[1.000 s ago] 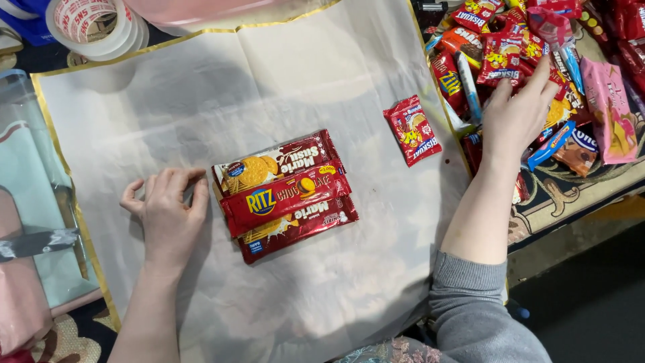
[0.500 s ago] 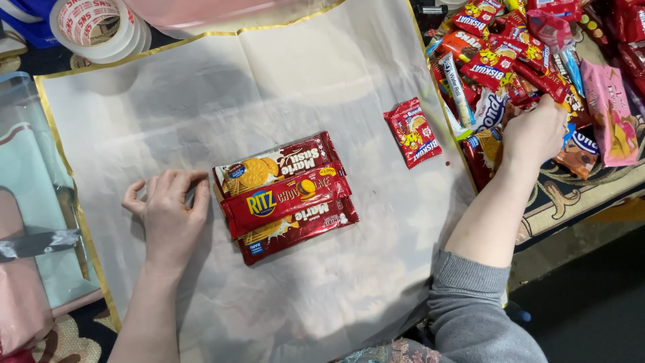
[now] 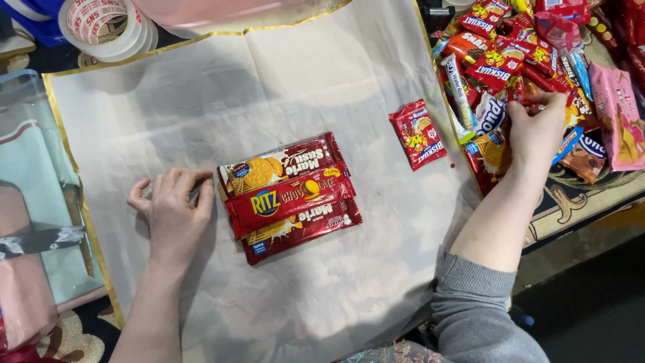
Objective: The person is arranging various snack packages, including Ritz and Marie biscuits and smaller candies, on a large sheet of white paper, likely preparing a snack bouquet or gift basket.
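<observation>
Resting beside left hand [image 3: 173, 214]: three stacked red biscuit packs [image 3: 289, 196].

Bare white sheet [image 3: 201, 101] lies open across the upper middle and bottom; the stacked biscuit packs [image 3: 289, 195] block the centre, the snack pile [image 3: 531, 47] crowds the upper right.
</observation>
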